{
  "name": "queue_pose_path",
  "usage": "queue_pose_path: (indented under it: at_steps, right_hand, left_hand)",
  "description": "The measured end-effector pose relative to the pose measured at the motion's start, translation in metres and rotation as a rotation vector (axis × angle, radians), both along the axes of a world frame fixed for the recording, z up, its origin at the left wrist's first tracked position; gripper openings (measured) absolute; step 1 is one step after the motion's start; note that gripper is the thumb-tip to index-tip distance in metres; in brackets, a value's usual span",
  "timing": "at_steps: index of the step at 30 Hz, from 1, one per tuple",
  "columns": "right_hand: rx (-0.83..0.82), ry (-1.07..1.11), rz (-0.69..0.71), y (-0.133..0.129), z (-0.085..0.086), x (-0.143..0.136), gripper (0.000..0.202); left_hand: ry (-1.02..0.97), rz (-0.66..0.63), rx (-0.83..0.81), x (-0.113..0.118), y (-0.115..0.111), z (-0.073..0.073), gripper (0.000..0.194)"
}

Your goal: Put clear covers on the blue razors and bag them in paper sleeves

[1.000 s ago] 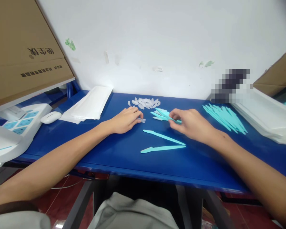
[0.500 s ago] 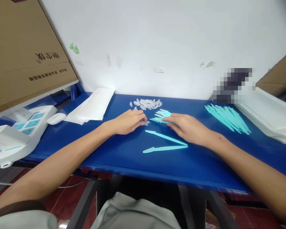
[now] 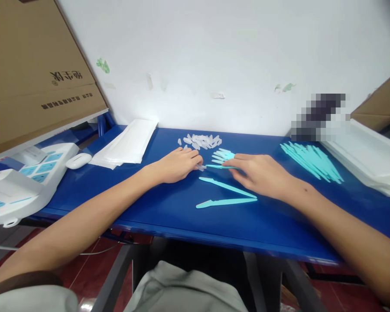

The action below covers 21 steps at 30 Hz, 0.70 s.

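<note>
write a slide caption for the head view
Left grip on small clear pieces, right grip on a turquoise tool, with more turquoise tools lying on the blue table.

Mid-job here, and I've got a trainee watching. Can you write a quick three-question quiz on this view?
1. What does the right hand hold?
2. True or false: the white packets lie left of the pile of clear pieces.
3. The two loose razors nearest the table's front edge form: (a) a cross, (b) a V, (c) parallel lines.

Key: 1. A turquoise razor; 2. True; 3. b.
</note>
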State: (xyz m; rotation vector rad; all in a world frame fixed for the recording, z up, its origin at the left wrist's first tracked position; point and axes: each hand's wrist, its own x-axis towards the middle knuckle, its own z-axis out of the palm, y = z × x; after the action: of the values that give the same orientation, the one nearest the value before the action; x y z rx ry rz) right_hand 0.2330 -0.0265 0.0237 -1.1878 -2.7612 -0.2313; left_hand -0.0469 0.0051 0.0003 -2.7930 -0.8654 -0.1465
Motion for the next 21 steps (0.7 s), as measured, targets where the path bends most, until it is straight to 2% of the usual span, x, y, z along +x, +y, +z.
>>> queue_pose_path:
  at_steps: [8, 15, 21]
  right_hand:
    - [-0.005, -0.054, 0.008, 0.000, -0.005, -0.004, 0.039]
    - [0.021, -0.150, -0.043, -0.005, -0.006, -0.013, 0.041]
    - [-0.040, -0.052, 0.002, -0.002, -0.009, -0.010, 0.041]
  left_hand:
    - [-0.083, 0.026, -0.125, -0.001, 0.001, 0.001, 0.029]
    - [-0.169, -0.009, -0.235, -0.001, 0.002, 0.000, 0.027]
    - [-0.247, 0.011, -0.305, -0.001, 0.004, -0.003, 0.025]
